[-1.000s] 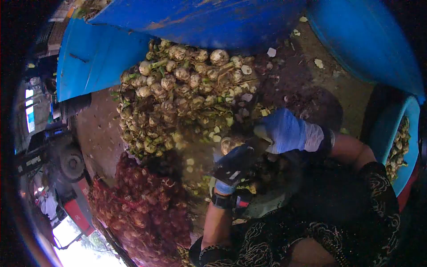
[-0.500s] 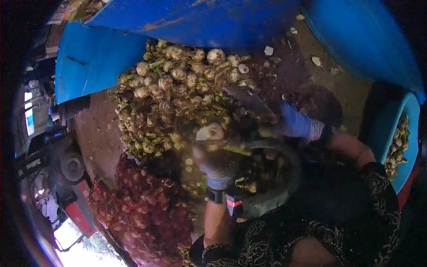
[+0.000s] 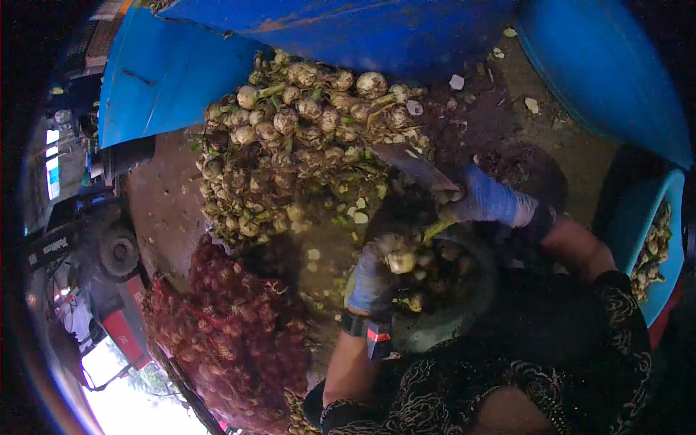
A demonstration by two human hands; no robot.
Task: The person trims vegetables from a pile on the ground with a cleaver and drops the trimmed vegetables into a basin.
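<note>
My left hand (image 3: 370,279), in a bluish glove with a dark band at the wrist, is closed around a pale bulb (image 3: 398,259). A yellow-green stem (image 3: 436,230) extends from near the bulb towards my right hand (image 3: 486,199). That hand, also gloved, grips a broad knife (image 3: 415,167), its blade reaching to the upper left, above the bulb. Beneath my hands is a round basin (image 3: 433,335) with bulbs and scraps in it, partly in shadow. A heap of dirty pale bulbs (image 3: 286,123) lies beyond my hands.
Red mesh sacks (image 3: 225,341) full of bulbs lie at lower left. Blue barrels (image 3: 174,72) (image 3: 602,65) stand along the far side. A light-blue tub (image 3: 670,254) with bulbs is at right. Machinery (image 3: 119,254) stands at far left.
The knife first dropped low over my left hand, then swung up and away to the far side. My left hand has turned, bringing the bulb to the right and lower.
</note>
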